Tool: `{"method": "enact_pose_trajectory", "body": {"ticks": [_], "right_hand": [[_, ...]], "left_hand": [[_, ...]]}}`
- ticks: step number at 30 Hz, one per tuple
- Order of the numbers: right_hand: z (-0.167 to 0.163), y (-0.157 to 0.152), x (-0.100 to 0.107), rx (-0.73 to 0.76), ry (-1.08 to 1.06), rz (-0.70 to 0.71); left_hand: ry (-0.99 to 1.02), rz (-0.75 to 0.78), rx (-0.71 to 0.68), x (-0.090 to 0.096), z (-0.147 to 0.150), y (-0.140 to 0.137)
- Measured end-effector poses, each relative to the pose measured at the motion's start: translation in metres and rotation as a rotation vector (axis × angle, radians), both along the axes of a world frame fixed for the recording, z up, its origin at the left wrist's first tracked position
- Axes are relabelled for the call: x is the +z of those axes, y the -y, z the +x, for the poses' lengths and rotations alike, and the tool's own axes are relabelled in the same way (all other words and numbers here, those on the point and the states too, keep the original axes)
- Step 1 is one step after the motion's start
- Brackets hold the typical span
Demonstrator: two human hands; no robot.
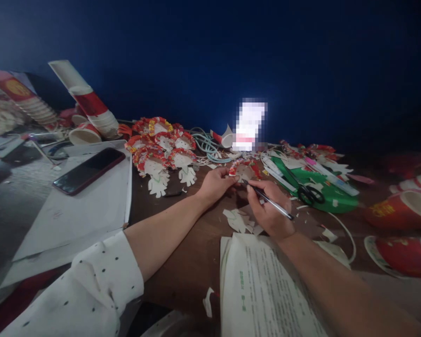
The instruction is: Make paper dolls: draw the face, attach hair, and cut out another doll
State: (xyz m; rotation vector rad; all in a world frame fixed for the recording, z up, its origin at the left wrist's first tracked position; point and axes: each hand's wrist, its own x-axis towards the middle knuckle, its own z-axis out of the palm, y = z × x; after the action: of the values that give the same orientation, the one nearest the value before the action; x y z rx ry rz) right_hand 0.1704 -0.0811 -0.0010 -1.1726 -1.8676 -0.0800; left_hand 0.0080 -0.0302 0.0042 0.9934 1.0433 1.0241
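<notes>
Polka-dot sleeve (101, 276) nearest me, white creased cloth. Left hand (214, 187) pinching the edge of a rounded paper craft (244, 171) with crinkly red-patterned rim. Right hand (273, 213) closed round a slim, glossy pen (277, 205), tip end at the craft's lower edge; can't tell if touching. Just below grip: jagged white paper cutout (235, 220), then printed booklet (263, 285). Right of grip: black-handled scissors (310, 194) on green sheet (340, 202). Left: clump of similar red-rimmed crafts (157, 145).

The slim clear-and-black pen (272, 204) looks glossy plastic, the flat black phone (89, 171) smooth, the white printed booklet (266, 285) matt paper.
</notes>
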Motion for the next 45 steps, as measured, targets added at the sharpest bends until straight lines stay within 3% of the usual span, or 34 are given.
{"method": "enact_pose_trajectory", "body": {"ticks": [45], "right_hand": [[0.0003,0.0021,0.0013,0.003,0.022,0.019]], "left_hand": [[0.013,-0.011,0.008,0.0013,-0.0006,0.0010]]}}
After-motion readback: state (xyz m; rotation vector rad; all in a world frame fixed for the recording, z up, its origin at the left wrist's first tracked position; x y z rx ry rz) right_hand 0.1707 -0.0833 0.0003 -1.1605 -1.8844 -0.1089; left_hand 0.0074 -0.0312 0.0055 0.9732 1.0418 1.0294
